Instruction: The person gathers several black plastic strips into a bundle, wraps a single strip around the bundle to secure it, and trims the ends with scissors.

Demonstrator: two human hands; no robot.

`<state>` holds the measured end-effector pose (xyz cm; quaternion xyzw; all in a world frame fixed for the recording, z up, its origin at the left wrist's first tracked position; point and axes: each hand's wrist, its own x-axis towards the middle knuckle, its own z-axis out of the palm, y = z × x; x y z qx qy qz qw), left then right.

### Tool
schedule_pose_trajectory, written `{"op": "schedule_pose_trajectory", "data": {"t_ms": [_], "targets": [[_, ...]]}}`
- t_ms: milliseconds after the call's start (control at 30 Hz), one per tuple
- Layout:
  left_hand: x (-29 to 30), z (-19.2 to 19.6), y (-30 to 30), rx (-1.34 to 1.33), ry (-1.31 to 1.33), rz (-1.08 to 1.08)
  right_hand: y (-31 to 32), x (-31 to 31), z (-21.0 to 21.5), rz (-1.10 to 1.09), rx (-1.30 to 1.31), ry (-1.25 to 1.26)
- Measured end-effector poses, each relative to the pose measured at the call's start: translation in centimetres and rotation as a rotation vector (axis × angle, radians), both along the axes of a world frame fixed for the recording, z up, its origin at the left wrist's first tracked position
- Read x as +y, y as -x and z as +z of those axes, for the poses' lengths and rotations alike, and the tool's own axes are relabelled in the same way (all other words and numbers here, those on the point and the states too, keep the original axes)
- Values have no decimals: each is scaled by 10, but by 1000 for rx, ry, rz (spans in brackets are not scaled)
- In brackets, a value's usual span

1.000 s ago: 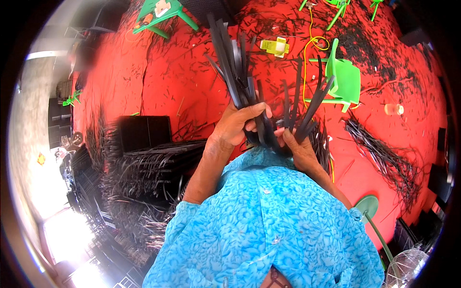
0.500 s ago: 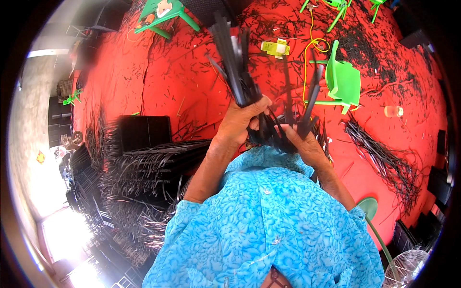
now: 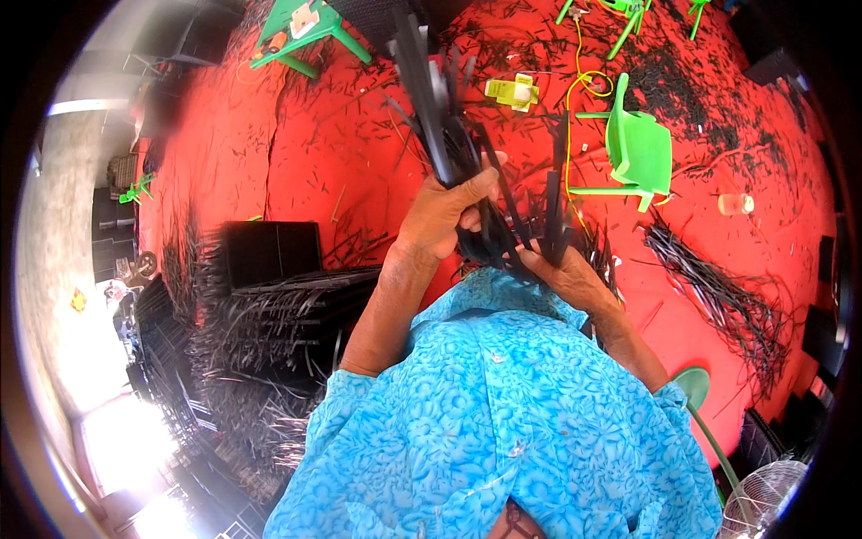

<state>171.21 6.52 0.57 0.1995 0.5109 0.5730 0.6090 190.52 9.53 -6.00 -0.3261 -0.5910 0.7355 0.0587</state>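
Observation:
My left hand (image 3: 449,211) is closed round a thick bundle of flat black strips (image 3: 429,112), whose long ends rise up and away from me. Lower and to the right, my right hand (image 3: 557,269) grips other black strips (image 3: 555,202), and several of their ends stick up above the thumb. Between the hands the strips bend and cross in front of my blue patterned shirt (image 3: 503,377). The fingertips of the right hand are partly hidden by the strips.
Red floor covering (image 3: 359,126) is strewn with black offcuts. A green chair (image 3: 639,144), a yellow cord (image 3: 572,117) and a loose strip pile (image 3: 718,296) are at right. Stacked black woven panels (image 3: 278,305) stand at left. A green table (image 3: 310,40) is farther off.
The strips in my right hand have swung to stand more upright and nearer the left bundle. My right hand has shifted slightly down and left; the left keeps its grip.

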Motion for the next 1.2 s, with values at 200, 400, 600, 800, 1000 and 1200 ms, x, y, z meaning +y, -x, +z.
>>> {"op": "schedule_pose_trajectory", "data": {"t_ms": [200, 400, 600, 800, 1000, 1200], "targets": [[1, -3, 1, 38, -3, -64, -1, 3, 10, -20, 98, 82], [-4, -1, 12, -18, -117, 34, 1, 18, 8, -455, 236, 487], [-2, -6, 3, 67, 40, -77, 1, 32, 13, -321, 224, 323], [10, -6, -20, 298, 156, -309, 16, 32, 13, -11, 161, 396], [4, -24, -23, 203, 81, -179, 16, 33, 19, -4, 134, 386], [2, -33, -17, 203, 108, -211, 15, 39, 28, 172, 61, 274]]}}
